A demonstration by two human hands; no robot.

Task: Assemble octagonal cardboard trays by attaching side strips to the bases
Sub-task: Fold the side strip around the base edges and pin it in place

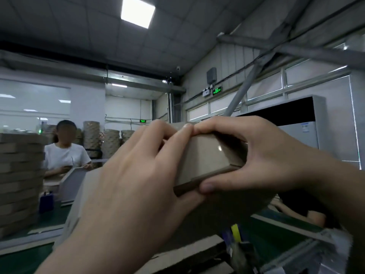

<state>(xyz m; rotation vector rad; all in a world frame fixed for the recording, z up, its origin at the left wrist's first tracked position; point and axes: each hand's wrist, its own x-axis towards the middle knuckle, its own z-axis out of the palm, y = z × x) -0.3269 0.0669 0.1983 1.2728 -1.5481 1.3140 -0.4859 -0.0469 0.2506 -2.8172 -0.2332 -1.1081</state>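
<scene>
Your left hand (134,175) and right hand (262,155) hold the tray (205,157) raised in front of you, above the bench. Both hands are clamped on it: the fingers curl over its top edge, the two index tips meet there, and your right thumb presses on the lower rim. Your left hand hides the tray's left part, so only a glossy beige side and a darker lower edge show.

Under your wrists lie flat cardboard sheets (187,252), with a yellow roll (235,231) just to their right. The bench top (19,260) is green.

To your left stands a tall stack of cardboard (19,175). Past it, across the bench, a person in a white shirt (65,155) faces you, hands near a grey box (71,184). Behind that person stand tall columns of brown stock (92,135).

On the right a white cabinet (300,131) stands against the windowed wall, and a green exit sign (217,90) hangs farther back. A ceiling panel light (138,11) glows overhead.
</scene>
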